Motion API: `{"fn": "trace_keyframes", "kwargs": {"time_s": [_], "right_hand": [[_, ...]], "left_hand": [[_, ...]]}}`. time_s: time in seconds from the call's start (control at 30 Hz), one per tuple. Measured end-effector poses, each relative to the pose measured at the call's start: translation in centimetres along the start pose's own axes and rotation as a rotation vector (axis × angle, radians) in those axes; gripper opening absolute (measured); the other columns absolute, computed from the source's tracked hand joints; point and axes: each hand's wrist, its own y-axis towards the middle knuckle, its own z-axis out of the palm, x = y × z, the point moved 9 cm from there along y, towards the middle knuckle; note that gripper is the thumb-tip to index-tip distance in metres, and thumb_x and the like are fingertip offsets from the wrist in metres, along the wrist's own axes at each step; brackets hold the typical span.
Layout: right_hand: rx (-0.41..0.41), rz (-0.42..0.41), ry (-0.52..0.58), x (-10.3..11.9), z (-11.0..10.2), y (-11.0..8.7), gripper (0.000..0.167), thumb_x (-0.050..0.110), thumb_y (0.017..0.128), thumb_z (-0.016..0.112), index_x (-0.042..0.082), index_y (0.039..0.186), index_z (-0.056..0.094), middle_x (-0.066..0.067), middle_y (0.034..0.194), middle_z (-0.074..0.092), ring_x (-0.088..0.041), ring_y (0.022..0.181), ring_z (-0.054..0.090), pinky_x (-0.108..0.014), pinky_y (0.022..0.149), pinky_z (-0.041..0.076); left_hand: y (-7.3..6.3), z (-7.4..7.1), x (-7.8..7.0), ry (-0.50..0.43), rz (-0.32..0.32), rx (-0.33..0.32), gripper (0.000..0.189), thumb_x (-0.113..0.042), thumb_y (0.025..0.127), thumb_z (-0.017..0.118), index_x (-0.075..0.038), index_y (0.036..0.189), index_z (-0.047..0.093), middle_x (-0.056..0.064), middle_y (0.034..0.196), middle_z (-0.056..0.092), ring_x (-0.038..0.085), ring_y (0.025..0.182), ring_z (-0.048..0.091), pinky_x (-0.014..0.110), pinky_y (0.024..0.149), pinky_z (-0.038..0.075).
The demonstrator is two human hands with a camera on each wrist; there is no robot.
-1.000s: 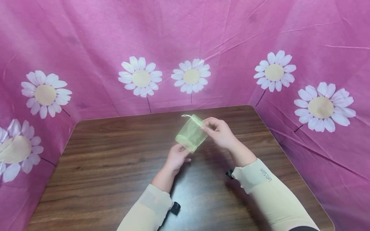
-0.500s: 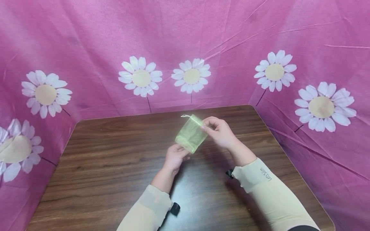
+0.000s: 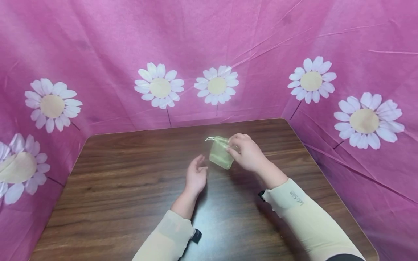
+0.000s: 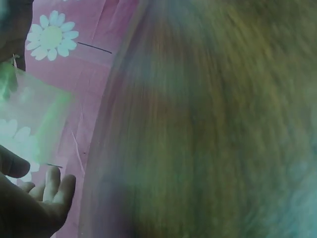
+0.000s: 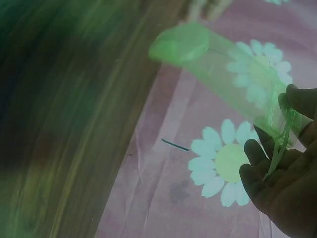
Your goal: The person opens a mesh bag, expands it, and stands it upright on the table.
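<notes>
A small sheer yellow-green drawstring pouch (image 3: 221,154) hangs over the table, its white cord (image 3: 210,138) sticking out to the left at the top. My right hand (image 3: 246,152) pinches it by the upper right side, near the gathered mouth. In the right wrist view the see-through pouch (image 5: 218,69) slants away from the thumb and fingers, and its cord passes across the palm. My left hand (image 3: 196,175) is off the pouch, just to its left and nearer to me, with fingers loosely spread. The left wrist view shows that hand (image 4: 37,203) below the pouch (image 4: 34,114), holding nothing.
A dark brown wooden table (image 3: 130,188) lies under both hands. Pink cloth (image 3: 107,47) printed with white daisies hangs behind it and along both sides. Each pale sleeve has a black wrist strap piece, such as the left one (image 3: 196,235).
My left hand has let go of the pouch's lower end and drawn back left. The pouch now hangs from my right hand, its lower end swung to the right.
</notes>
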Motion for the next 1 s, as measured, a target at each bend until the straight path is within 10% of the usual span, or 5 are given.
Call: {"fn": "trace_keyframes", "kwargs": {"time_s": [0.4, 1.0], "right_hand": [[0.061, -0.085, -0.176, -0.5, 3.3, -1.1, 0.015, 0.02, 0.096, 0.077, 0.007, 0.09, 0.073, -0.013, 0.111, 0.07, -0.035, 0.106, 0.063, -0.055, 0.093, 0.052], [0.039, -0.117, -0.159, 0.1, 3.1, -1.4, 0.022, 0.027, 0.086, 0.087, 0.01, 0.094, 0.075, -0.01, 0.112, 0.069, -0.035, 0.109, 0.061, -0.054, 0.094, 0.05]], "left_hand": [[-0.2, 1.7, 0.7, 0.208, -0.017, 0.174, 0.066, 0.014, 0.092, 0.053, 0.009, 0.157, 0.038, 0.03, 0.156, 0.047, 0.034, 0.093, 0.072, 0.042, 0.083, 0.061], [-0.2, 1.7, 0.9, 0.231, -0.04, 0.187, 0.073, 0.009, 0.089, 0.063, 0.006, 0.158, 0.039, 0.03, 0.156, 0.048, 0.021, 0.085, 0.07, 0.037, 0.078, 0.06]]}}
